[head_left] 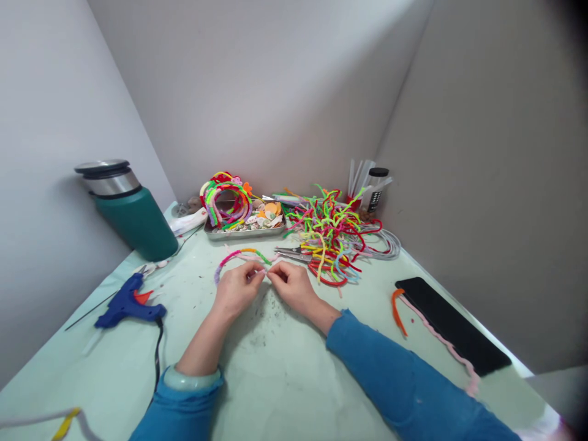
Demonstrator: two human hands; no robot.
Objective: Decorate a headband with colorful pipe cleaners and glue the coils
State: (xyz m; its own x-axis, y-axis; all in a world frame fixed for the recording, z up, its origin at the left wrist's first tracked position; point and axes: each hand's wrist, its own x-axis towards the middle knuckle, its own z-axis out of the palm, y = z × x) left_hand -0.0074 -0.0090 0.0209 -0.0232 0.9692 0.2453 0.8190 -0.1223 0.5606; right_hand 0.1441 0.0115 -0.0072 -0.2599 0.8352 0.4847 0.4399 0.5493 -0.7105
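My left hand (239,286) is closed in a pinch on a thin, pale lilac pipe cleaner (261,271). My right hand (294,286) pinches at the other end of it, fingertips almost meeting those of the left. Just behind the left hand curves a headband (234,253) wrapped in purple, pink, orange and green pipe cleaner; whether the fingers touch it is hidden. Scissors with red handles (328,282) lie beyond my right hand, blades pointing left, partly under pipe cleaners.
A tangled heap of bright pipe cleaners (326,214) lies behind. A metal tray (245,233) holds trinkets and wrapped hoops (228,205). To the left are a blue glue gun (126,306) and a green bottle (138,223); to the right, a black slab (452,324) and pink strand (436,331).
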